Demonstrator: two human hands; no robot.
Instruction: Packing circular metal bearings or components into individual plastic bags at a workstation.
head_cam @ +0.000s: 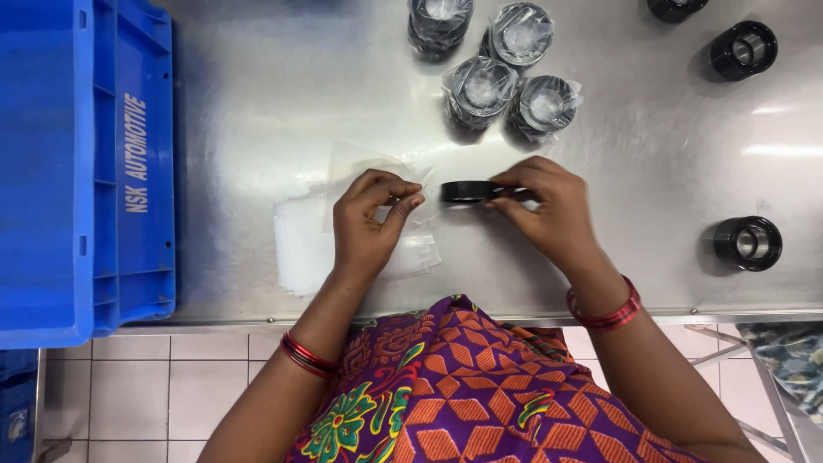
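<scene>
Left hand (367,225): fingers curled, pinching mouth of clear plastic bag (377,167), above stack of flat clear bags (304,244) on steel desk (257,94). Right hand (549,206): fingertips pressed together on black ring part (465,191), held edge-on between both hands, just beside bag mouth. Blue plastic crate (86,163) at left edge. Bare black rings (747,243) at right. Farther back, four bagged rings (493,73) clustered together.

Top-edge black ring (677,8) cut off — blue crate (86,163) too.
</scene>
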